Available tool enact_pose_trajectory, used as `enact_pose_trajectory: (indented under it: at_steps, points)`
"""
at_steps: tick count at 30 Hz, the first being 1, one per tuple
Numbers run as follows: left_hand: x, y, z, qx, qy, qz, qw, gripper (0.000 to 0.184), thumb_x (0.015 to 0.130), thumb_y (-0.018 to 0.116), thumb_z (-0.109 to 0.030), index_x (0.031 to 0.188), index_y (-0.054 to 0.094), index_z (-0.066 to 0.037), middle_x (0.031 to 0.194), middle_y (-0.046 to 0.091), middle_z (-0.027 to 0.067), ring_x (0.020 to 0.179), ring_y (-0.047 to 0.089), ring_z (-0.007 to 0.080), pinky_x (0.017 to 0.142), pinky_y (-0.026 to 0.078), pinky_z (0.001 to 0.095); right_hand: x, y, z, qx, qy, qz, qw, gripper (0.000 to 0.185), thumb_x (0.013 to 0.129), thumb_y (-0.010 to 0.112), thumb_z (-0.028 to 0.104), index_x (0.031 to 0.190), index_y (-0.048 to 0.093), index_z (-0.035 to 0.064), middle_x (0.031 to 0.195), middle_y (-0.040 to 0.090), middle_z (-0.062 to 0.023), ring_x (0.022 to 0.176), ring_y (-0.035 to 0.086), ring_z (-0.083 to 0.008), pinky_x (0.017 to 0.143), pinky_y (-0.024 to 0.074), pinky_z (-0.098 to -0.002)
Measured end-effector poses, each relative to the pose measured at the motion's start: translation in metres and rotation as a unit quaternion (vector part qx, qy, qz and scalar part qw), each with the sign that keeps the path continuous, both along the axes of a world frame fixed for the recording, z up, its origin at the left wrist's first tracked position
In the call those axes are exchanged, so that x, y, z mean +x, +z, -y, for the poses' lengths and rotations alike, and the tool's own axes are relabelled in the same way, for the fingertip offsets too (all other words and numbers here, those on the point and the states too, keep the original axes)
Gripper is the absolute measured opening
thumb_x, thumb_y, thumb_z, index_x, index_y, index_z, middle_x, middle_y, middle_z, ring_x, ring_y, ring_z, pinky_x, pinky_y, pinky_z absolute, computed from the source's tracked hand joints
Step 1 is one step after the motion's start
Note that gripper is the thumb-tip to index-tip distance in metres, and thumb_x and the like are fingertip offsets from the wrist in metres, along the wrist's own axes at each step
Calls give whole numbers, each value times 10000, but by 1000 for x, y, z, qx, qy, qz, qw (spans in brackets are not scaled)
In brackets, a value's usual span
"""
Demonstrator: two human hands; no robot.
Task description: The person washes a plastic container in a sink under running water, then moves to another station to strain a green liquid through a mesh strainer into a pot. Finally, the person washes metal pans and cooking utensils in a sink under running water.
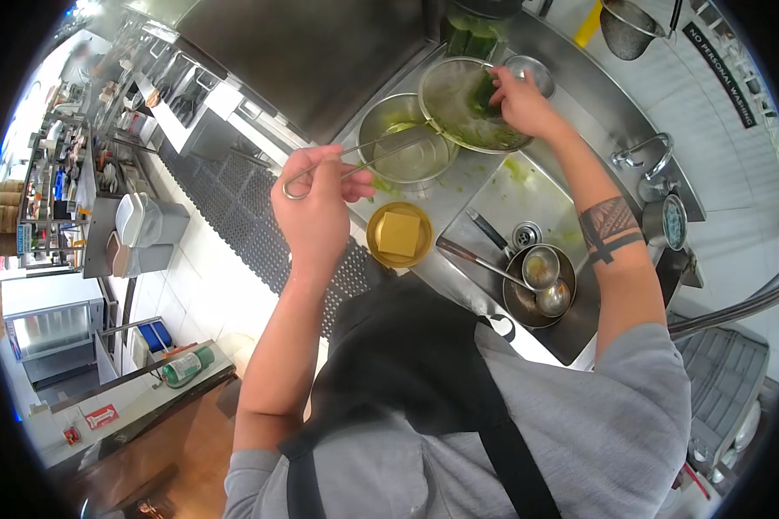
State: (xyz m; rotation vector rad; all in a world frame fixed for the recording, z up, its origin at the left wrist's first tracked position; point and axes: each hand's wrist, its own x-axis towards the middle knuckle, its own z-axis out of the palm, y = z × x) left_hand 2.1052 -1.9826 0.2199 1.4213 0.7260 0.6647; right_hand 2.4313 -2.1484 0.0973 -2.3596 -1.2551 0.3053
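My left hand (318, 186) is closed round the looped wire handle of a metal utensil (402, 138), whose flat end reaches over a steel bowl (374, 160). Beside that bowl, a large round strainer or pan (450, 95) with green residue is tilted on the counter. Inside its rim, my right hand (515, 97) has its fingers bent round something dark green that I cannot clearly make out. A yellow bowl (375, 238) holding a yellow square block (399, 233) stands below the steel bowl.
The sink (541, 195) holds a pan (518, 303) with ladles (541, 266) in it. A faucet (645, 154) is at the right, near a small pot (666, 221). Behind the bowls stands a container of green contents (472, 41). A black mat (225, 203) covers the floor at left.
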Motion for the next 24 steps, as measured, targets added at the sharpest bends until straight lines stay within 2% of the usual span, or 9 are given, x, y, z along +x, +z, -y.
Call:
enact_pose_trajectory:
  at_steps: [2,5,9,11,15,17,20,24]
  points:
    - [0,-1,1,0,-5,2,1000,217,956,521,-88,1056,625,73,804,708,195,657,718,249,620,566,315,4,-4,0,1,-17,64,998,591,839,423,-88,1417,375,27,1120,705,-157,1280,563,-322,1239,119,-580]
    - [1,-1,1,4,-3,2,1000,217,955,521,-87,1058,624,73,802,709,193,656,717,247,620,563,313,-4,0,2,-8,10,11,1000,580,835,477,-44,1406,396,23,1075,692,-133,1209,589,-327,1232,151,-582]
    - [0,-3,1,0,1,4,1000,218,958,520,-89,1065,623,71,801,711,197,652,715,245,617,558,310,-2,-2,2,18,12,44,999,594,830,488,-44,1412,393,25,1063,693,-130,1204,591,-326,1229,156,-585]
    - [1,-3,1,2,-2,6,1000,219,964,523,-95,1067,622,70,801,712,197,651,715,244,616,555,309,-9,1,2,-20,4,58,998,611,823,489,-51,1420,386,26,1087,692,-129,1212,589,-320,1228,157,-586]
    - [0,-3,-1,4,-11,2,1000,225,983,541,-125,1067,624,66,800,712,198,650,715,241,614,553,307,-17,1,5,0,43,36,998,615,822,483,-57,1423,384,29,1128,690,-129,1223,588,-318,1231,141,-587]
    - [-1,-4,0,3,-14,3,1000,228,988,547,-134,1067,625,65,799,712,197,649,714,239,614,552,307,-6,-11,8,6,8,106,994,626,819,481,-57,1429,382,43,1173,689,-117,1253,572,-311,1235,115,-584]
    - [1,-2,0,4,-9,-1,1000,225,983,551,-129,1064,627,66,797,713,197,646,714,238,613,551,306,-15,1,6,-12,12,60,998,648,809,484,-63,1438,378,54,1190,693,-100,1279,553,-306,1238,93,-583]
    - [-1,-4,-1,1,-5,2,1000,220,979,557,-123,1059,630,69,796,713,195,646,714,239,610,548,304,-7,-3,9,-8,25,84,996,675,797,487,-72,1448,372,62,1201,694,-89,1295,540,-303,1238,89,-584]
